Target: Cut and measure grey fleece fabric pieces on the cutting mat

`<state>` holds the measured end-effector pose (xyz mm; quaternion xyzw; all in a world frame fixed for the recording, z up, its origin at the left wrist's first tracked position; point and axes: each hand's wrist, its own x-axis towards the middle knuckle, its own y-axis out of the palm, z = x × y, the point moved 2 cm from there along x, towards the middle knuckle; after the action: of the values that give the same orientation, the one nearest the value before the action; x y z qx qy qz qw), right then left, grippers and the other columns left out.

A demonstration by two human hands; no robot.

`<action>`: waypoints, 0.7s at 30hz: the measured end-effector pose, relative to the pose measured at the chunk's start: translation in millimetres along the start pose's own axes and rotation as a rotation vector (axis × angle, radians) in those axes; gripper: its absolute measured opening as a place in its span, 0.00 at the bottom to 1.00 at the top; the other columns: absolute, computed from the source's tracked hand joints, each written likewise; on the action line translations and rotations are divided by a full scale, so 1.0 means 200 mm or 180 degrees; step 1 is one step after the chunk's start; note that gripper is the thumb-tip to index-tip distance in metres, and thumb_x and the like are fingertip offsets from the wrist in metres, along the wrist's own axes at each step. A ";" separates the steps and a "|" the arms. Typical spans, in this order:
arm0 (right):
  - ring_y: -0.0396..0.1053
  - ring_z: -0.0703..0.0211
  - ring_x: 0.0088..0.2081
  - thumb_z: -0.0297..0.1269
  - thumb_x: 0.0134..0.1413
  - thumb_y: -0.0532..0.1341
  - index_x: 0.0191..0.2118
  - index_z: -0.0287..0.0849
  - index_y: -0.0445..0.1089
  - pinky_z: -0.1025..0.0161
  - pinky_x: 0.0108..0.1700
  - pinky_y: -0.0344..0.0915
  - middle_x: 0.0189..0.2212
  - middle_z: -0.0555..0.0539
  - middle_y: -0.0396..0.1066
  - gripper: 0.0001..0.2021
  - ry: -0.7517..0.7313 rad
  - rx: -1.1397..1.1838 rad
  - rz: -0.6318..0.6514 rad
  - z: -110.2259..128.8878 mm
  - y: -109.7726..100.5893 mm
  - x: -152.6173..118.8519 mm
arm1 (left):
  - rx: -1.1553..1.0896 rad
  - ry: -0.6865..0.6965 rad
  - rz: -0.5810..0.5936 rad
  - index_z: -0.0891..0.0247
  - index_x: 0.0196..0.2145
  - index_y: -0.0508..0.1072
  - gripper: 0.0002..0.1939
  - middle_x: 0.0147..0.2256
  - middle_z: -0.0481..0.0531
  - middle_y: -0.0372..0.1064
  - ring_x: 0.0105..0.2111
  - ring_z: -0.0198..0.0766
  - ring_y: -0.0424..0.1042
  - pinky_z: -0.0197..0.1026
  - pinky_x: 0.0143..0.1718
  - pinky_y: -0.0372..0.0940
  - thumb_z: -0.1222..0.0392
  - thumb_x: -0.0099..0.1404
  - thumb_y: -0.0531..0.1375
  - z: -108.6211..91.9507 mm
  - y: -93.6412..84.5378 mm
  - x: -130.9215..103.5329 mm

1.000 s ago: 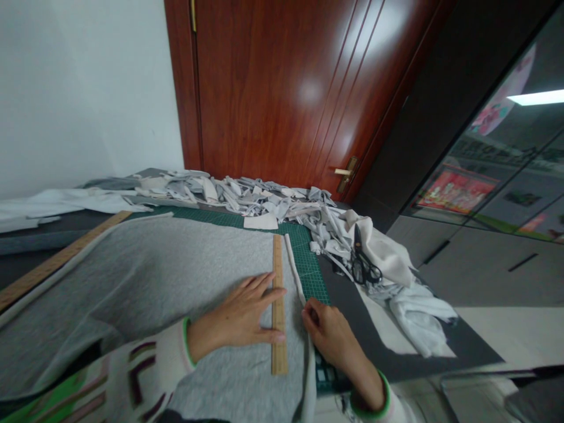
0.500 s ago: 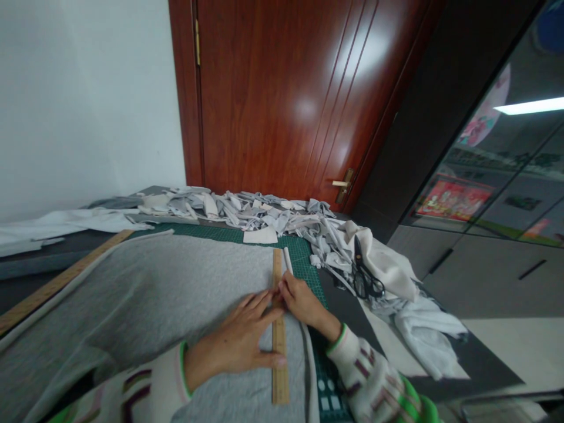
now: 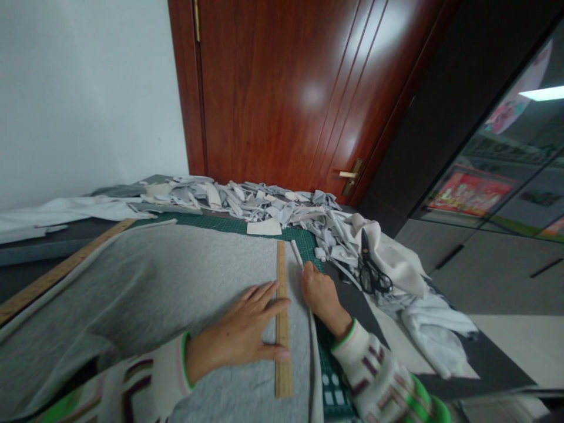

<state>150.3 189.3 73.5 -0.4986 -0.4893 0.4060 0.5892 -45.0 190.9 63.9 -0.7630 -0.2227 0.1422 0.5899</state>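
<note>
Grey fabric (image 3: pixel 189 264) lies spread over a green cutting mat (image 3: pixel 304 239). A short wooden ruler (image 3: pixel 283 329) rests lengthwise on it near the right edge. My left hand (image 3: pixel 242 329) lies flat with its fingers spread, fingertips and thumb on the ruler and the palm side over the fabric. My right hand (image 3: pixel 321 292) is closed at the fabric's rolled right edge, to the right of the ruler; what its fingers hold, if anything, is hidden.
Fabric scraps (image 3: pixel 229 197) are heaped along the table's back. Black scissors (image 3: pixel 370 270) lie on cloth at the right. A long wooden ruler (image 3: pixel 66 267) runs along the left. Behind stand a door (image 3: pixel 273 88) and a cabinet (image 3: pixel 476 258).
My right hand has moved right, away from the short ruler to the fabric's edge. My left hand stays on the ruler, its fingers slightly shifted. The view has moved a little.
</note>
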 end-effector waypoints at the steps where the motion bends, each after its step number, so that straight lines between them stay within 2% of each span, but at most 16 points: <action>1: 0.78 0.50 0.37 0.29 0.69 0.44 0.45 0.37 0.61 0.63 0.31 0.65 0.37 0.36 0.76 0.10 0.0021 0.0007 0.0005 0.00 0.00 0.00 | 0.0018 0.0018 -0.0007 0.57 0.66 0.58 0.47 0.70 0.63 0.42 0.69 0.58 0.42 0.60 0.66 0.46 0.24 0.59 0.52 0.00 0.00 0.00; 11: 0.77 0.55 0.39 0.30 0.70 0.45 0.45 0.35 0.60 0.65 0.35 0.60 0.36 0.40 0.77 0.09 -0.0115 0.0415 0.0129 -0.08 -0.05 -0.02 | 0.0226 0.0011 0.0163 0.58 0.67 0.56 0.48 0.70 0.64 0.40 0.69 0.55 0.41 0.57 0.66 0.45 0.24 0.60 0.49 -0.02 -0.02 0.01; 21: 0.77 0.56 0.39 0.31 0.69 0.46 0.45 0.37 0.61 0.66 0.36 0.60 0.38 0.39 0.78 0.09 -0.0224 0.0757 0.0317 -0.12 -0.07 -0.01 | 0.0373 -0.0019 0.0572 0.59 0.68 0.53 0.48 0.69 0.66 0.40 0.69 0.56 0.39 0.58 0.66 0.44 0.25 0.60 0.52 -0.09 -0.07 0.08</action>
<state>174.1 179.6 86.2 -0.4344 -0.4327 0.5071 0.6057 -25.8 187.2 82.0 -0.7437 -0.1464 0.2096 0.6177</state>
